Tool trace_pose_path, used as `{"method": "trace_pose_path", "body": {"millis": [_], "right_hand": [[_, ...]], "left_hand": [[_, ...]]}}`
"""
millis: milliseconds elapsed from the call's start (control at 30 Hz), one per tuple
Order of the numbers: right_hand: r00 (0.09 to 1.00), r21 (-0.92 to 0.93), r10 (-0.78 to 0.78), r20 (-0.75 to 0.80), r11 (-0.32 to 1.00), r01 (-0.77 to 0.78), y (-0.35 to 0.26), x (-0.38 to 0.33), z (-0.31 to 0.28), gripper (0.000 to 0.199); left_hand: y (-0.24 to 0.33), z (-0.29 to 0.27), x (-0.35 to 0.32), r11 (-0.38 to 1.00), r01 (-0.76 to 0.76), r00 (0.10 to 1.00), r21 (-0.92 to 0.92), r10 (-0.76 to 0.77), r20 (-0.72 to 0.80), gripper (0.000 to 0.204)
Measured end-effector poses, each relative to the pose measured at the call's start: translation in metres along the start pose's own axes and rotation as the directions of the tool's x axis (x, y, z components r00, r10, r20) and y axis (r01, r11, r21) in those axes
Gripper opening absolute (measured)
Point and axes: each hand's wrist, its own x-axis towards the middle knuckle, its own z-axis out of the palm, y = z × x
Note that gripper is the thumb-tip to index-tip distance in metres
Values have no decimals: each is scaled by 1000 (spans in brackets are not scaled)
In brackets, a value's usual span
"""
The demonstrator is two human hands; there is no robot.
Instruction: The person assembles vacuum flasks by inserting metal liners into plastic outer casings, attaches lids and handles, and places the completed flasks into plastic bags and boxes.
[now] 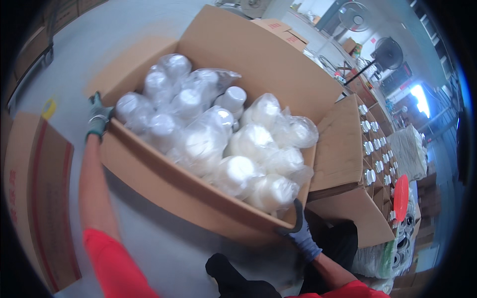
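The left hand point(100, 118) and right hand point(304, 235) pinch the near corners of the open box point(164, 179) of bagged bottles point(198, 144), beside a divided carton point(362, 213), apparently shifting it (lifted or resting, I cannot tell), which calls for even support next.

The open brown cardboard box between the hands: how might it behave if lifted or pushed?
The open brown cardboard box may flex at its unfastened flaps. It likely handles bulkily, being wide and well filled. The clear-bagged white containers, irregularly heaped, could shift if it tilts.
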Motion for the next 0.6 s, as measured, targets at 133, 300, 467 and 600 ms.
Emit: {"method": "trace_pose_path", "body": {"millis": [133,300,467,600], "right_hand": [[999,-99,6,51,995,-1,-5,-13,-13,98],[997,-245,56,60,969,-40,9,-12,-24,53],[983,-288,-51,175,952,101,5,-4,-36,43],[953,-283,-162,257,930,234,-18,21,-30,45]], "left_hand": [[55,-31,-24,997,-63,937,49,42,347,54],[-50,-83,-98,970,105,957,-221,-38,287,43],[-129,-178,-197,977,170,959,-129,-133,250,58],[-202,-229,-230,971,238,948,28,-238,211,61]]}}
